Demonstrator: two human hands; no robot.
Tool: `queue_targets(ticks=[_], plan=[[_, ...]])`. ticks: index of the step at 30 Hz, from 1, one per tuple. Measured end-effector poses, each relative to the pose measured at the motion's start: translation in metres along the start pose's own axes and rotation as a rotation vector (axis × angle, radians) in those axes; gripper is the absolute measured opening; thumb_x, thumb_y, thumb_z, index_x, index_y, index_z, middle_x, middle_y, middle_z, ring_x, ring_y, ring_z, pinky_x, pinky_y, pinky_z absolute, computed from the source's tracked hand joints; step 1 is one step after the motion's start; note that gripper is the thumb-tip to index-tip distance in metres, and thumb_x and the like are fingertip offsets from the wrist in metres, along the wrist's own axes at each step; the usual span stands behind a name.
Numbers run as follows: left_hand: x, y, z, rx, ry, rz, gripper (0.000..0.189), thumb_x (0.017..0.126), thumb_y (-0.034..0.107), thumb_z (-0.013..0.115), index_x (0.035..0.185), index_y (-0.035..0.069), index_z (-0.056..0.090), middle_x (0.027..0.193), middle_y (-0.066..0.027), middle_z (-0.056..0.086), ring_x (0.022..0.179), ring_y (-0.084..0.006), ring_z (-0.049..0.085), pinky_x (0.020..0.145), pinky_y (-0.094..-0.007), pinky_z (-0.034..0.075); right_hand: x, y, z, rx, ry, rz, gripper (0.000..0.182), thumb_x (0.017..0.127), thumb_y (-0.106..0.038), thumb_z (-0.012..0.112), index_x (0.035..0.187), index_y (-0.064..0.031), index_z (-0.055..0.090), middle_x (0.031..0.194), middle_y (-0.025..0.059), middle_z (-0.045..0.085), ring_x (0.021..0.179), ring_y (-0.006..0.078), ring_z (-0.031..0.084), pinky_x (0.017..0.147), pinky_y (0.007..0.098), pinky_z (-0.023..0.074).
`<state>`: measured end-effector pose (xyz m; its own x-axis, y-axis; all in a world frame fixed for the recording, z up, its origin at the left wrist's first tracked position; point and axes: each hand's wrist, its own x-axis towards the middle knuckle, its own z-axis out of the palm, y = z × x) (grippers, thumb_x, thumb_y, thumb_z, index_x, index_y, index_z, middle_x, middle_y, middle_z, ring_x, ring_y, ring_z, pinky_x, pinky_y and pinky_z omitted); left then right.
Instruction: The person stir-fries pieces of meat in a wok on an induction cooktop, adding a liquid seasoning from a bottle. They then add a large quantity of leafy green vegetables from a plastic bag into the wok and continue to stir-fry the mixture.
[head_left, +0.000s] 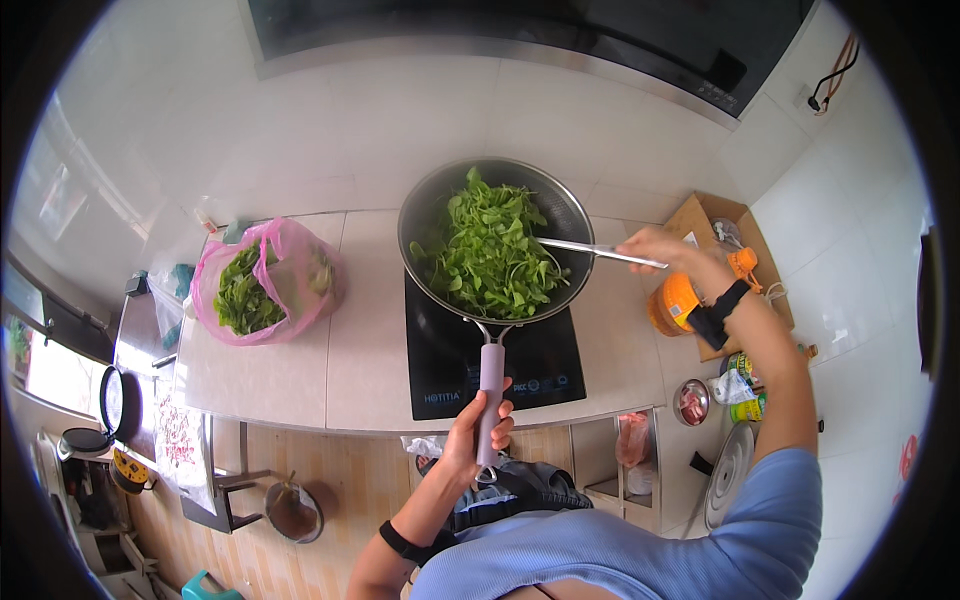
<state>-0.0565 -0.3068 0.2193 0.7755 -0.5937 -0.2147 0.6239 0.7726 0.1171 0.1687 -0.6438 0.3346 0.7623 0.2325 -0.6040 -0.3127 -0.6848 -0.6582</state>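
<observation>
A dark frying pan full of leafy greens is over a black induction cooktop. My left hand grips the pan's lilac handle from below. At the pan's right side, my right hand is closed round the metal handle of a utensil, whose head is hidden among the leaves. To the left on the counter, a pink plastic bag holds more greens.
Right of the pan stand an orange-labelled oil bottle and a cardboard box. A metal bowl with meat pieces, several containers and a round lid are nearer me. A tiled wall rises behind the counter.
</observation>
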Motion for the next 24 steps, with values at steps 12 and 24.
queue_targets(ticks=[12, 24], plan=[[-0.001, 0.003, -0.003, -0.028, -0.018, 0.004, 0.047, 0.093, 0.034, 0.039, 0.13, 0.006, 0.03, 0.081, -0.0035, 0.045, 0.056, -0.0092, 0.04, 0.045, -0.0209, 0.036, -0.082, -0.004, 0.078, -0.989, 0.777, -0.814, 0.028, 0.071, -0.015, 0.068, 0.097, -0.0078, 0.06, 0.068, 0.0049, 0.055, 0.059, 0.02, 0.055, 0.053, 0.0289, 0.0448], [-0.002, 0.004, -0.001, 0.283, 0.119, 0.03, 0.053, 0.091, 0.041, 0.039, 0.131, 0.006, 0.032, 0.096, -0.0057, 0.05, 0.076, -0.0146, 0.05, 0.066, -0.0265, 0.045, -0.07, -0.07, -0.014, -1.005, 0.698, -0.563, 0.025, 0.074, -0.018, 0.065, 0.094, -0.0031, 0.065, 0.067, 0.0156, 0.061, 0.058, 0.0252, 0.057, 0.057, 0.0289, 0.046]])
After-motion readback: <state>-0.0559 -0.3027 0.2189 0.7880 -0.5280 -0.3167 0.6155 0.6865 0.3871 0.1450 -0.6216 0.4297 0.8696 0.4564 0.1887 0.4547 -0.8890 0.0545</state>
